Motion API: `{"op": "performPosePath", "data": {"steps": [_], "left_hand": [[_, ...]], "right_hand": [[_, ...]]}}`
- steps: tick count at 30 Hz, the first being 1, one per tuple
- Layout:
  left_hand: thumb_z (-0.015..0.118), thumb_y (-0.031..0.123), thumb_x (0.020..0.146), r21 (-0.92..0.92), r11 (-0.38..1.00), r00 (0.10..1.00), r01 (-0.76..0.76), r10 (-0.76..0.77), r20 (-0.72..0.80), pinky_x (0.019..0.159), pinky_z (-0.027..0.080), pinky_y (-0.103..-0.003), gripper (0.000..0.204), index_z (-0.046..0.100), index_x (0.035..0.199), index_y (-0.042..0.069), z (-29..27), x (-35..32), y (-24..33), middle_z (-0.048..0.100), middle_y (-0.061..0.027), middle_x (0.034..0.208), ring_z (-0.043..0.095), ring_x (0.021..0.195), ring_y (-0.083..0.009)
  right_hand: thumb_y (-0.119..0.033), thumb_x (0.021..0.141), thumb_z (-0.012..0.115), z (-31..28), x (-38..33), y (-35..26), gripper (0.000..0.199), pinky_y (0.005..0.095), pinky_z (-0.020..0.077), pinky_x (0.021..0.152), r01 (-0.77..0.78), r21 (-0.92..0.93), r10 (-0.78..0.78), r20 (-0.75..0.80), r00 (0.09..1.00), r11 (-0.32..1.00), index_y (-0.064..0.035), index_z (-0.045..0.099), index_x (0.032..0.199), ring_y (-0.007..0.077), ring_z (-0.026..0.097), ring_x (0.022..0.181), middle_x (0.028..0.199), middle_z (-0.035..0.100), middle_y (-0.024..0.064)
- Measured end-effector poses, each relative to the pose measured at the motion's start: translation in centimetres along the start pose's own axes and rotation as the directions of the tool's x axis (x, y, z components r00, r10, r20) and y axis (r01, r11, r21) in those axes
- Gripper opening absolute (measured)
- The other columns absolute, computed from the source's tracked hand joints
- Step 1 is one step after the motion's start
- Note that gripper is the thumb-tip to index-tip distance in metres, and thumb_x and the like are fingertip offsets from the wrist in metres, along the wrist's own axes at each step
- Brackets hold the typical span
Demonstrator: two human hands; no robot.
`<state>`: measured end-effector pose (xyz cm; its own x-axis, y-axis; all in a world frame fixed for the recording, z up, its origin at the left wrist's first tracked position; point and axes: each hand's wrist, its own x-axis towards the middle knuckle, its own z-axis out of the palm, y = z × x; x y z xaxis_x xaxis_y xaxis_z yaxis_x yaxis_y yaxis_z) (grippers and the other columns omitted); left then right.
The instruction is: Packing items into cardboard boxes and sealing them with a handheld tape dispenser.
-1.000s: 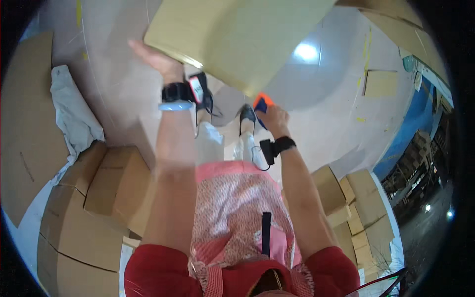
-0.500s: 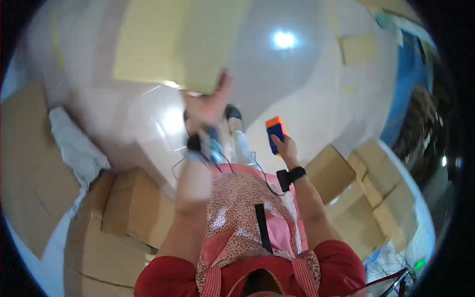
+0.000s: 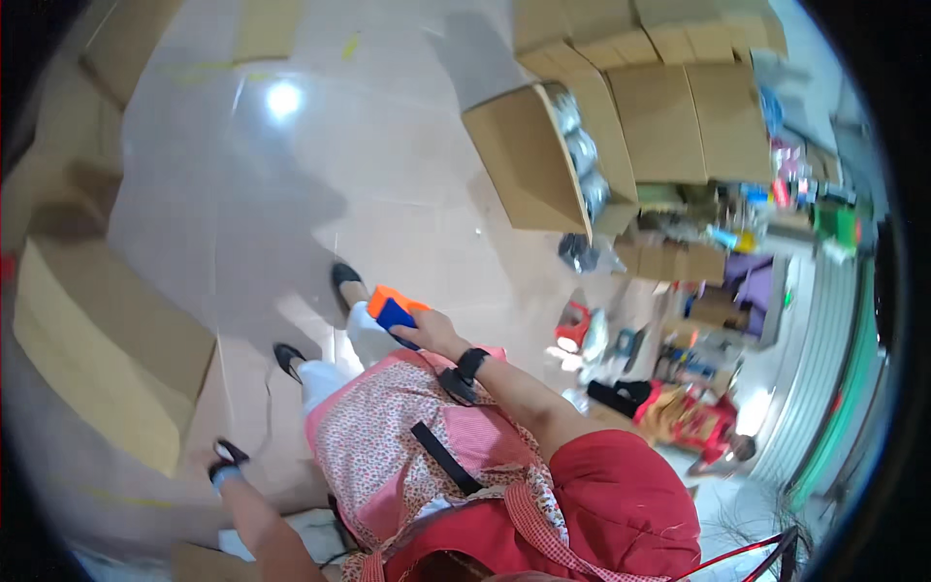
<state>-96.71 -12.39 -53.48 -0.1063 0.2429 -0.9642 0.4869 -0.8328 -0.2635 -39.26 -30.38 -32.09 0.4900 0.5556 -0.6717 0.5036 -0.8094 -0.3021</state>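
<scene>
My right hand is closed around a small blue-and-orange handheld tool, held in front of my apron; its exact kind does not show. At the lower left, my left forearm reaches out past a black wrist strap. Little of my left hand shows, and its fingers cannot be made out. It is beside the lower edge of a large, tilted piece of cardboard, perhaps a box; whether it grips this is unclear.
An open carton holding several wrapped round items stands ahead on the right, by stacked cardboard boxes. Farther right, another person in red is low down among scattered goods. More cardboard lines the far left. A thin cable hangs near my feet.
My view has swung to the right, bringing the open carton and the other person into sight. My left arm has moved out to the lower left; my right hand still holds the tool.
</scene>
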Motion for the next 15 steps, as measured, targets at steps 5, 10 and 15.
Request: {"op": "performPosePath", "data": {"steps": [5, 10, 15], "left_hand": [[0.047, 0.048, 0.086, -0.859, 0.511, 0.986, 0.031, -0.155, -0.057, 0.083, 0.033, -0.041, 0.051, 0.04, 0.118, 0.009, -10.3, -5.5, 0.2, 0.048, -0.0067, 0.109, 0.046, 0.099, -0.0229], [0.047, 0.041, 0.089, -0.833, -0.501, 0.969, -0.235, -0.184, -0.163, 0.065, 0.041, -0.028, 0.032, 0.052, 0.1, 0.011, -27.1, -11.3, 5.4, 0.06, -0.0024, 0.082, 0.058, 0.073, -0.0147], [0.056, 0.045, 0.086, -0.849, -0.08, 0.851, -0.523, 0.011, -0.525, 0.082, 0.041, -0.034, 0.056, 0.044, 0.127, 0.009, -54.9, -25.2, 25.9, 0.062, -0.006, 0.105, 0.058, 0.098, -0.017]], "right_hand": [[-0.052, 0.074, 0.062, -2.5, -5.2, 16.8, 0.051, 0.0405, 0.0494, 0.071, -0.35, 0.32, 0.389, -0.067, 0.919, 0.88, -0.0045, 0.063, 0.093, 0.0328, 0.064, 0.08, 0.084, 0.066, 0.0179], [-0.05, 0.074, 0.062, -2.5, -8.8, 29.9, 0.051, 0.0388, 0.0497, 0.073, -0.454, 0.465, 0.572, -0.146, 0.807, 0.76, -0.0053, 0.063, 0.098, 0.0319, 0.064, 0.083, 0.089, 0.066, 0.0174], [-0.048, 0.075, 0.064, -7.1, -11.3, 40.6, 0.056, 0.0411, 0.0486, 0.077, -0.655, 0.524, 0.747, 0.053, 0.663, 0.544, -0.0018, 0.058, 0.106, 0.0325, 0.063, 0.092, 0.096, 0.064, 0.0205]]}}
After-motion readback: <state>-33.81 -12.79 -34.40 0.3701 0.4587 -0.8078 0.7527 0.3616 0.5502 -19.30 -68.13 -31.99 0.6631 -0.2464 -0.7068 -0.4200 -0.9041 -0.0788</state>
